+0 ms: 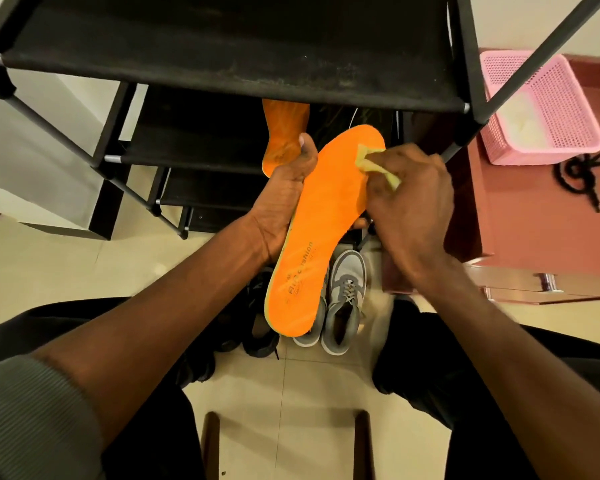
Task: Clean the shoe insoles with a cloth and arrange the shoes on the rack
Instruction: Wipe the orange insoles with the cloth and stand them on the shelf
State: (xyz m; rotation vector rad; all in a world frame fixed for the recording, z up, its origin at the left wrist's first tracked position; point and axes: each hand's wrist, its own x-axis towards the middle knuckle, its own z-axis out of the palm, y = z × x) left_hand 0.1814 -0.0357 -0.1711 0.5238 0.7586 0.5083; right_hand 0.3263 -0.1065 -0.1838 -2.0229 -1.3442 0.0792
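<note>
Now the right hand [413, 209] has its fingers [378, 161] bunched tight on a small yellow cloth [371, 164], pressing it to the toe end of the orange insole [323, 216]. That insole runs long and slanted, toe up and away from the person, heel down toward the lap, printed face up. So from the right fingers, nearly all the unwiped surface lies below and to their left, straight down the long axis toward the heel. That's the line the next strokes should follow, I'd say.

Over on the other side, the left hand [284, 199] is clamped along the insole's left edge near the middle, thumb on top, fingers wrapped beneath and mostly hidden. It also appears to hold a second orange insole [279, 133], which pokes up beyond the thumb, patterned underside showing. Exactly how that one is pinned I cannot tell.

The right hand is the nearer one for the wiping; the left is purely the support.

Below the heel end, well past both sets of fingers, a pair of grey sneakers [343, 303] sits on the floor [284, 393], with dark shoes [257, 323] just left of them. Above the fingers, the black rack [222, 50] has no shoes on the shelves in view, so arranging looks like it's yet to come.
</note>
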